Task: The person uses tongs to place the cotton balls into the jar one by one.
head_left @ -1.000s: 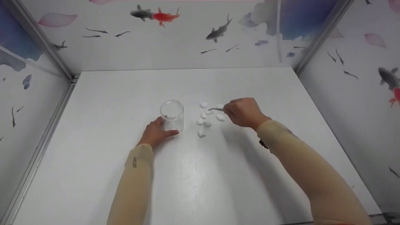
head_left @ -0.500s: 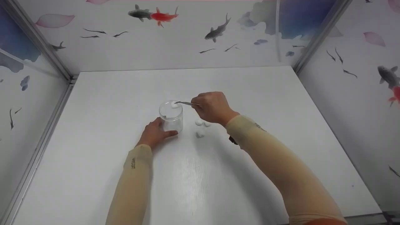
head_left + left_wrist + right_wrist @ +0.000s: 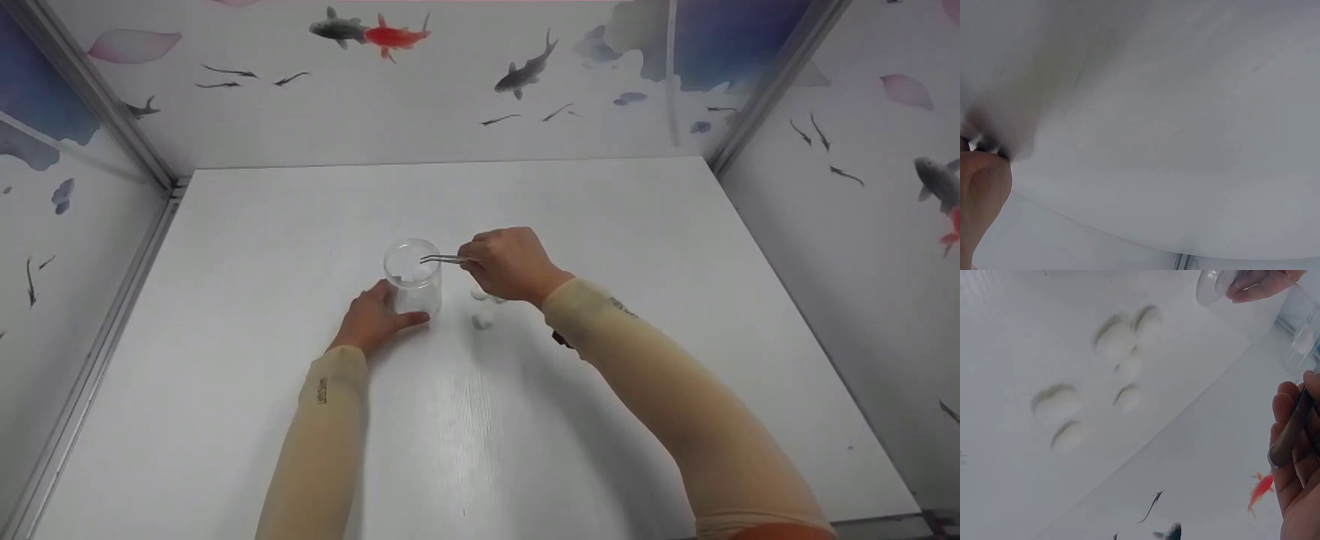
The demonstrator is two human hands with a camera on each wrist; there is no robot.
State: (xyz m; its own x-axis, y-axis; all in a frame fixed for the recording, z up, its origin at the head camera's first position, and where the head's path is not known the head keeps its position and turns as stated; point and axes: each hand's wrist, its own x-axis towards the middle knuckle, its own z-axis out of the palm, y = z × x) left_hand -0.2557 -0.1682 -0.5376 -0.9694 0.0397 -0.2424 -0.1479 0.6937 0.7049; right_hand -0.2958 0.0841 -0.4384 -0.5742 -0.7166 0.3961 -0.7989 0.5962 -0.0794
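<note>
A clear jar (image 3: 417,296) stands upright on the white table, a blurred white ball showing inside it. My left hand (image 3: 373,319) holds the jar near its base, thumb in front and fingers at the left side; in the left wrist view only part of that hand (image 3: 985,188) shows. My right hand (image 3: 511,260) pinches metal tweezers (image 3: 448,259), their bent tips over the jar's mouth and slightly apart. Several white cotton balls (image 3: 482,320) lie right of the jar, some hidden by the right hand; the right wrist view shows more cotton balls (image 3: 1114,340) spread out.
White panels (image 3: 450,135) printed with fish and petals enclose the table (image 3: 247,240) at the back and sides. Metal frame posts (image 3: 776,82) stand at the back corners.
My right hand has moved left from the cotton balls to the jar, carrying one in the tweezers. That cotton ball has dropped into the jar. My left hand stays put.
</note>
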